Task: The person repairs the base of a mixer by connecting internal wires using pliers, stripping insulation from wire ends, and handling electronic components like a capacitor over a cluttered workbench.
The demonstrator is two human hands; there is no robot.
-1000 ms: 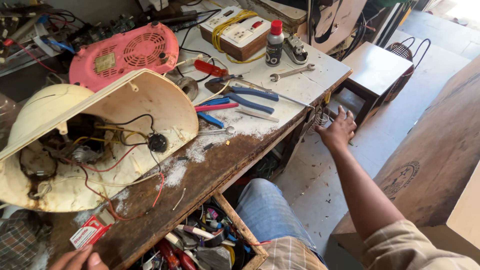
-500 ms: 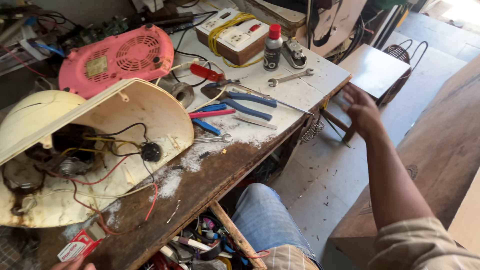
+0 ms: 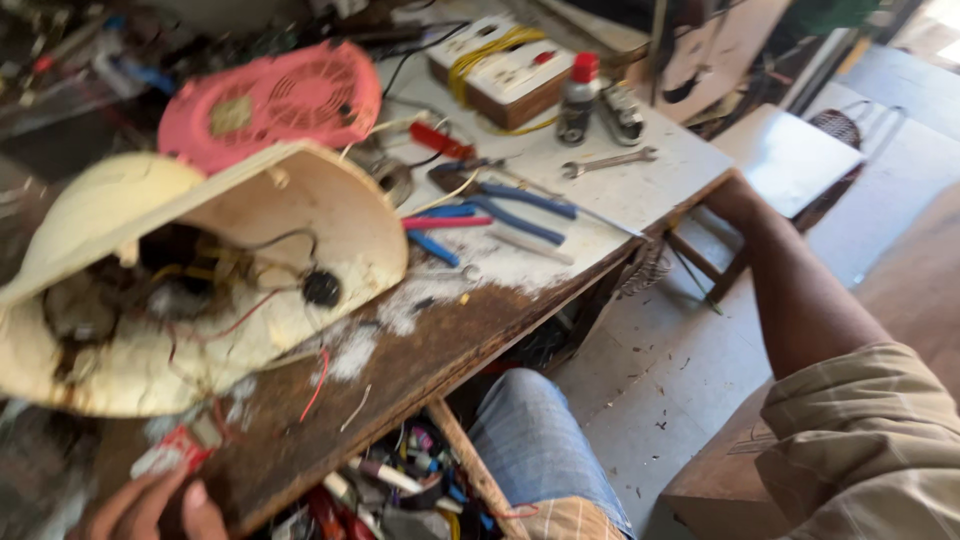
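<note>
Bracing the workbench (image 3: 300, 440) edge with the left hand (image 3: 150, 508), fingers loosely curled, gripping nothing.
Lying just above it is the opened cream housing (image 3: 200, 300), wires exposed; right hand is reaching beyond the bench corner, hidden, grip untellable; steadying that shell matters.

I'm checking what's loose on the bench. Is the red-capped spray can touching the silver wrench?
Apart. The head view shows the red-capped spray can standing upright, with bare white bench top between its base and the silver wrench lying flat nearer the bench edge.
</note>
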